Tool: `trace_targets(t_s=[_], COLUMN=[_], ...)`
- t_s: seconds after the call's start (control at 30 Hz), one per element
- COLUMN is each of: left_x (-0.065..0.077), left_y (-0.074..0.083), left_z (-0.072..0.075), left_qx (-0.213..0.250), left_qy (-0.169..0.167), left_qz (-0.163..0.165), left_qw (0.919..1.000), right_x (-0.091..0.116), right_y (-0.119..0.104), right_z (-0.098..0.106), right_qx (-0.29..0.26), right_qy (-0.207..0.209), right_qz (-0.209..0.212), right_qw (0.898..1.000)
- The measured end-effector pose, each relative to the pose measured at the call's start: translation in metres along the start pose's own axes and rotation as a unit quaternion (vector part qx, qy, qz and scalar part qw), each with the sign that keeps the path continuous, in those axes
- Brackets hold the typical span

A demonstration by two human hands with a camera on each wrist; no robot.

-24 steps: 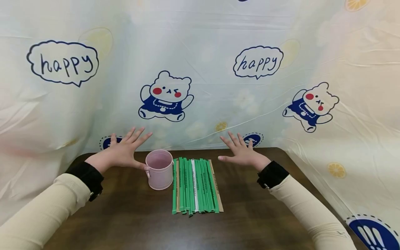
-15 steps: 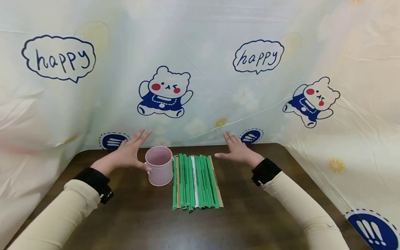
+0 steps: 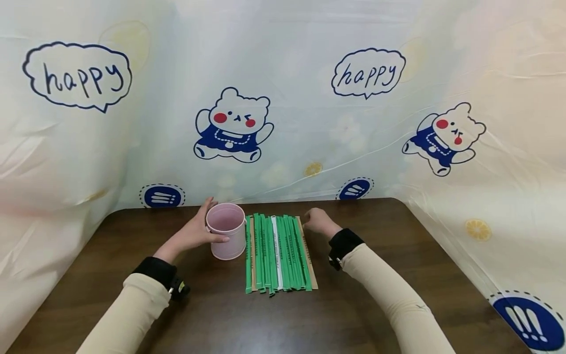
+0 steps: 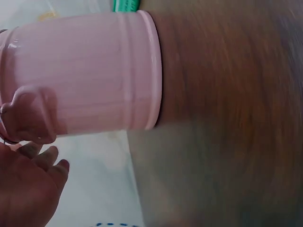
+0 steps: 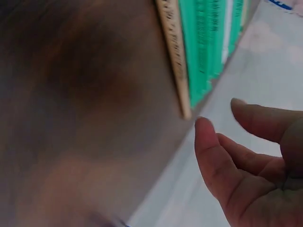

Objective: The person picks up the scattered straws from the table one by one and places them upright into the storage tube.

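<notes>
A pink bucket [image 3: 228, 246] stands upright on the table, left of a row of long thin printed green strips [image 3: 289, 260]. Among them lie one white strip [image 3: 277, 255] and brown ones, including a brown strip [image 3: 312, 270] along the right edge. My left hand [image 3: 192, 234] is at the bucket's left side, thumb across its front and fingers spread behind. In the left wrist view those fingers [image 4: 56, 163] show below the bucket's handle lug [image 4: 31, 109]. By the row's far right corner, my right hand [image 3: 321, 222] has bent fingers and a gap to the thumb, holding nothing.
The brown wooden table [image 3: 247, 324] reaches back to a printed curtain [image 3: 300, 98] with bears and "happy" bubbles. The curtain also hangs along both sides. Black bands [image 3: 155, 273] circle both wrists over pale sleeves.
My left hand has moved right, bringing the thumb across the bucket's front. My right hand has come left toward the strips, its spread fingers now bent. The head view has shifted slightly.
</notes>
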State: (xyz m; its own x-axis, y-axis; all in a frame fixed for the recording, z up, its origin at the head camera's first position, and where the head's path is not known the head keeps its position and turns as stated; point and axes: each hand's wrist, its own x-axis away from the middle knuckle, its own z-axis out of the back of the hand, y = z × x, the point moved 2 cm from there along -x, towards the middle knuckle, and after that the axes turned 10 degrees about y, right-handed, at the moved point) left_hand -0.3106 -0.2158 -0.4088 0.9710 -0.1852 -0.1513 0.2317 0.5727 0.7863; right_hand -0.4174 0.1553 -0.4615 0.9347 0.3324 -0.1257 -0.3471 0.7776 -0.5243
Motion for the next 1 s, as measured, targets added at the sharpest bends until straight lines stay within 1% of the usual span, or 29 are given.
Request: trace_targets(t_s=[0.03,0.07,0.13,0.17,0.2,0.3,0.37,0.43,0.53,0.7,0.83,1.0], left_x=[-0.001,-0.002,-0.003,-0.003,-0.002,0.0,0.002,0.003,0.003,0.004,0.004,0.003], left_y=[-0.001,-0.002,-0.003,-0.003,-0.003,-0.004,-0.005,-0.007,-0.009,-0.013,-0.014,-0.014], left_z=[-0.002,-0.003,-0.006,-0.006,-0.007,-0.007,-0.007,-0.008,-0.011,-0.016,-0.017,-0.016], left_qx=[0.008,0.016,0.028,0.033,0.036,0.041,0.042,0.045,0.05,0.06,0.069,0.075], left_qy=[0.0,0.0,0.003,0.007,0.01,0.022,0.031,0.034,0.038,0.041,0.04,0.031], left_qz=[0.003,0.004,0.01,0.013,0.016,0.023,0.024,0.021,0.013,0.01,0.006,-0.001], left_qw=[1.0,0.9999,0.9995,0.9993,0.9992,0.9987,0.9984,0.9982,0.9979,0.9973,0.9968,0.9967], right_x=[-0.004,-0.008,-0.014,-0.007,-0.001,0.01,0.014,0.016,0.016,0.013,0.011,0.01], right_y=[0.005,0.01,0.013,-0.004,-0.016,-0.037,-0.044,-0.047,-0.046,-0.044,-0.045,-0.042], right_z=[-0.004,-0.008,-0.012,-0.006,-0.001,0.004,0.004,0.003,0.0,-0.006,-0.007,-0.004], right_qx=[-0.01,-0.026,-0.047,-0.041,-0.042,-0.045,-0.047,-0.045,-0.042,-0.038,-0.042,-0.039], right_qy=[-0.003,-0.006,-0.014,-0.012,-0.006,0.008,0.014,0.012,0.013,0.014,0.018,0.026], right_qz=[-0.013,-0.036,-0.097,-0.128,-0.135,-0.127,-0.117,-0.121,-0.136,-0.154,-0.161,-0.178], right_qw=[1.0,0.999,0.994,0.991,0.99,0.991,0.992,0.992,0.99,0.987,0.986,0.983])
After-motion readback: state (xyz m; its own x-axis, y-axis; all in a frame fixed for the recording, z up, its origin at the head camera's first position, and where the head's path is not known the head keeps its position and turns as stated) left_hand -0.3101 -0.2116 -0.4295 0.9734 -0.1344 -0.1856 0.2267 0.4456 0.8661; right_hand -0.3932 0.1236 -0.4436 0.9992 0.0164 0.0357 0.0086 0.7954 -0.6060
